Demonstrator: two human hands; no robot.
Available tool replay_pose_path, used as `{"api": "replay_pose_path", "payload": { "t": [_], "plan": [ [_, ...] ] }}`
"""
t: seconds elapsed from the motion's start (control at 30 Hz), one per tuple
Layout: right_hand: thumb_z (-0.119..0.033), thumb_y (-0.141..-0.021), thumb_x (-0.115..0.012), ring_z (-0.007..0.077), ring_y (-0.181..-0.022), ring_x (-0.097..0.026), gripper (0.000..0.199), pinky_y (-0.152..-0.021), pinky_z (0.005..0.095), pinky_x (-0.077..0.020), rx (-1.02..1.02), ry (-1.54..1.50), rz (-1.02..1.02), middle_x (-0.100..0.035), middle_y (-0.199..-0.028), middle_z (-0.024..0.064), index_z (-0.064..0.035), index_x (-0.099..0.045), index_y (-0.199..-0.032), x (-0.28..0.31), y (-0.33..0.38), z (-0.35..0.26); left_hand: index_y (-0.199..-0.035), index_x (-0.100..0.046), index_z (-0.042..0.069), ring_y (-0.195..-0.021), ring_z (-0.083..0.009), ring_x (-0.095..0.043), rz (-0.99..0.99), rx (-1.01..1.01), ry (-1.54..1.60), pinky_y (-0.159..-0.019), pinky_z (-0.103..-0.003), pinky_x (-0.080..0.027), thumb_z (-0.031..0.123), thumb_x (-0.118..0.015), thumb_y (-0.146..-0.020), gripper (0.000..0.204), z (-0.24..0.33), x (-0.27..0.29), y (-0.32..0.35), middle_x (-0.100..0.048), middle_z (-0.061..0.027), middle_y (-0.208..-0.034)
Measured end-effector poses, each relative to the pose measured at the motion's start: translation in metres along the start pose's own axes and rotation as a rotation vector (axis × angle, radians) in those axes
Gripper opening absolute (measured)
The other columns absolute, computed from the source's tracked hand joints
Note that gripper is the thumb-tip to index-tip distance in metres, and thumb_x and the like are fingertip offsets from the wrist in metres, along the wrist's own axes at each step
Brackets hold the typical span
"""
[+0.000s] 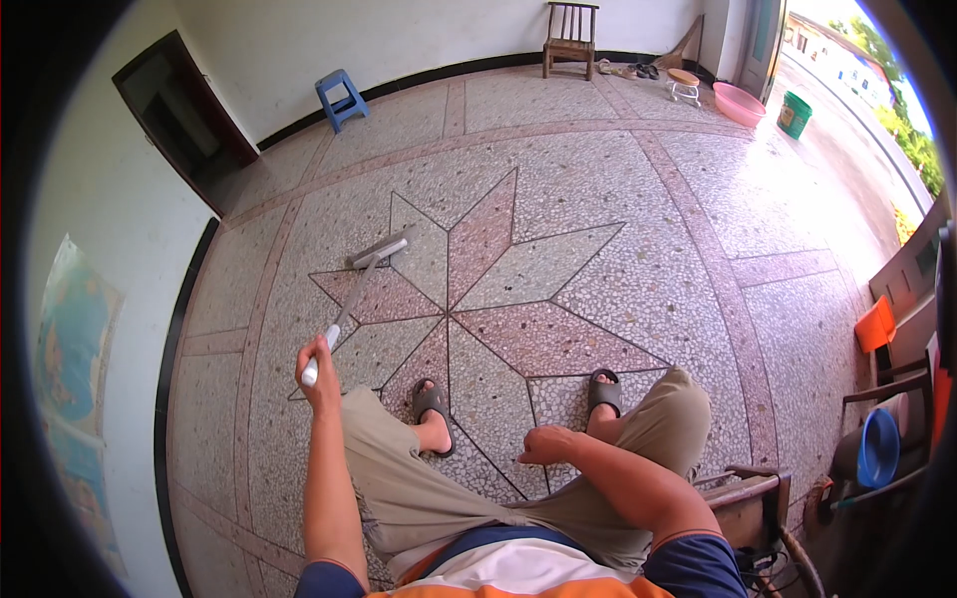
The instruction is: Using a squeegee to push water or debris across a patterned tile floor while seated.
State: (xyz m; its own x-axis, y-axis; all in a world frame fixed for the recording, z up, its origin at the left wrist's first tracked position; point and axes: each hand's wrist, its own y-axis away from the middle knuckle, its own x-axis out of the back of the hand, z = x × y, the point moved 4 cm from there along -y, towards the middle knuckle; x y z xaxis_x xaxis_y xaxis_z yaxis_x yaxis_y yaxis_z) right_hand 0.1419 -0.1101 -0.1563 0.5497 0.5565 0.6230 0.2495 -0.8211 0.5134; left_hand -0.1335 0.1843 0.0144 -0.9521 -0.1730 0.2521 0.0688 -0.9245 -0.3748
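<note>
Toward the terrazzo floor's (638,289) left edge, a squeegee-like tool (355,296), apparently being positioned, is clasped by the left hand (319,374), steadiness likely needed next, the right hand (550,445) loosely fisted, seemingly empty.

Slanted white-and-grey T-shaped tool (354,295) over terrazzo floor (638,261)

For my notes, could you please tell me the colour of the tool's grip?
The tool's grip is white, best seen in the head view.

White tool handle (333,336), star-patterned floor (588,184)
</note>
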Motion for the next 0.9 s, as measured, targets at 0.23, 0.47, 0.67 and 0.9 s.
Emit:
{"api": "replay_pose_path", "payload": {
  "t": [0.23,0.47,0.67,0.9],
  "plan": [
    [-0.046,-0.082,-0.059,0.0373,-0.095,-0.064,0.048,-0.084,0.0447,-0.0503,-0.042,-0.021,-0.017,-0.068,-0.098,0.0215,-0.0009,-0.072,-0.090,0.001,0.004,-0.004,-0.086,-0.056,0.002,-0.085,-0.0217,-0.058,-0.057,-0.340,0.127,-0.091,-0.042,-0.046,0.019,-0.062,-0.089,0.018,0.089,0.056,0.098,-0.062,-0.0084,-0.087],
    [-0.047,-0.081,-0.059,0.0367,-0.097,-0.064,0.047,-0.084,0.0446,-0.0505,-0.054,0.009,-0.026,-0.068,-0.099,0.0209,-0.0018,-0.072,-0.090,-0.003,-0.004,0.000,-0.072,-0.037,0.014,-0.058,-0.0114,-0.036,-0.188,-0.512,0.629,-0.064,-0.031,-0.037,0.045,-0.049,-0.097,0.041,0.205,0.109,0.101,-0.036,0.0015,-0.064],
    [-0.046,-0.082,-0.060,0.0361,-0.097,-0.064,0.046,-0.085,0.0445,-0.0505,-0.071,0.000,-0.032,-0.068,-0.100,0.0202,-0.0026,-0.072,-0.091,-0.001,0.001,-0.003,-0.076,-0.037,0.014,-0.059,-0.0099,-0.035,-0.074,-0.491,0.607,-0.064,-0.029,-0.036,0.045,-0.049,-0.096,0.039,0.188,0.096,0.084,-0.034,0.0023,-0.065],
    [-0.051,-0.083,-0.060,0.0337,-0.095,-0.064,0.046,-0.082,0.0447,-0.0499,-0.040,0.033,-0.016,-0.069,-0.098,0.0153,-0.0084,-0.073,-0.093,0.001,0.002,-0.004,-0.079,-0.037,0.011,-0.071,-0.0168,-0.044,-0.125,-0.467,0.564,-0.080,-0.041,-0.045,0.033,-0.050,-0.097,0.031,0.140,0.045,0.060,-0.041,-0.0035,-0.074]
  ]
}}
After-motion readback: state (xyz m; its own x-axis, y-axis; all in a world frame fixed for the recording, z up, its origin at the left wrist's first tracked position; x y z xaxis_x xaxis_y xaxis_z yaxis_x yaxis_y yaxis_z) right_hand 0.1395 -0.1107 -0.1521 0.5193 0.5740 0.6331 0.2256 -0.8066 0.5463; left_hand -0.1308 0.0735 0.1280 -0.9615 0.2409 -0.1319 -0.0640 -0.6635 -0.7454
